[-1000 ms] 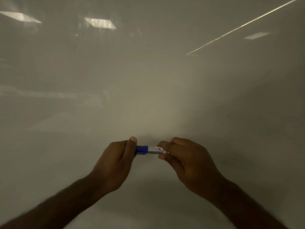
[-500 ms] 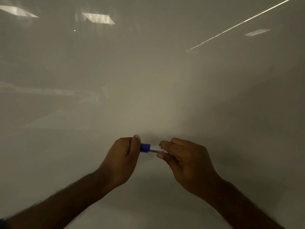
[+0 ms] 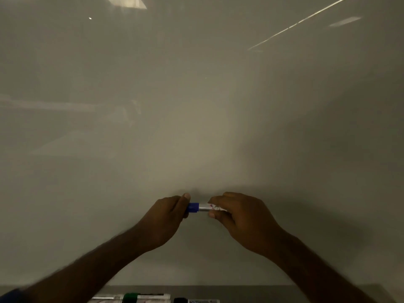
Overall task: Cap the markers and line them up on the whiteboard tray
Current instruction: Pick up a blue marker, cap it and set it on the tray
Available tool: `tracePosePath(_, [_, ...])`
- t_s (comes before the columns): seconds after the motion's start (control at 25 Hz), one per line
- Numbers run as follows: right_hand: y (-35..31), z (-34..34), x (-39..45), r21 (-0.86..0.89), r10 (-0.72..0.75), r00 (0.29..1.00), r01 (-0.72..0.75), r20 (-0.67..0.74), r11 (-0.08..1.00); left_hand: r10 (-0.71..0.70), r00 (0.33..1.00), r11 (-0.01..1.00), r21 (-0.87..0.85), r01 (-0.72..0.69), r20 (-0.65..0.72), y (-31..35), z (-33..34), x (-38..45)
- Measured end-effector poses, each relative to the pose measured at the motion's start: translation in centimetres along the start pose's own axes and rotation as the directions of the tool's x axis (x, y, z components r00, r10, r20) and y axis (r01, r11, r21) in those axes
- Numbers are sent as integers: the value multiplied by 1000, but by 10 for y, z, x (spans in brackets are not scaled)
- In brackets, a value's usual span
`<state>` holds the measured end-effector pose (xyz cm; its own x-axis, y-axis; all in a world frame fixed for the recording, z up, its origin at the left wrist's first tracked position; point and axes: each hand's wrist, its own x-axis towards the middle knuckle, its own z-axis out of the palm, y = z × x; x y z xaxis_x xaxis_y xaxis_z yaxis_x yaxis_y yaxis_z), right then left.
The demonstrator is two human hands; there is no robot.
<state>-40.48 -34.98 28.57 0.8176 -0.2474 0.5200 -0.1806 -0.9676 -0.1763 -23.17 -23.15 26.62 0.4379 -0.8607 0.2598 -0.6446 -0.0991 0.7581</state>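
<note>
While the left hand (image 3: 166, 219) pinches the blue cap (image 3: 193, 207), the right hand (image 3: 242, 219) grips the marker (image 3: 207, 207) barrel, held level before the whiteboard (image 3: 196, 106). Below, a green-capped marker (image 3: 144, 296) and a black-capped marker (image 3: 196, 300) lie on the tray (image 3: 251, 291).

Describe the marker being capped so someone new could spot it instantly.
Start at the whiteboard filling the view, then drop to the two hands meeting in front of its lower middle. The blue marker spans the gap between them, blue cap toward the left hand, silver barrel in the right. The other markers, green-capped and black-capped, lie on the tray at the bottom edge.
</note>
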Motion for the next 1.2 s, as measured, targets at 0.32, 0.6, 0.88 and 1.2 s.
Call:
tracePosePath(0.32, [25,73,-37,216,166,980,-187,112,958,31,999,985,173,-28,-14,-62,30,-21])
tracePosePath(0.6, [28,141,-73,242,237,959,-270,156,932,22,1000,983,181,-21,-6,-116,68,-38])
tracePosePath(0.88, [27,228,-114,-15,389,896,-395,216,918,-88,996,952,297,79,16,-186,130,-69])
tracePosePath(1.2, [43,274,-129,-223,506,786,-454,355,863,-155,979,896,435,83,132,-230,161,-94])
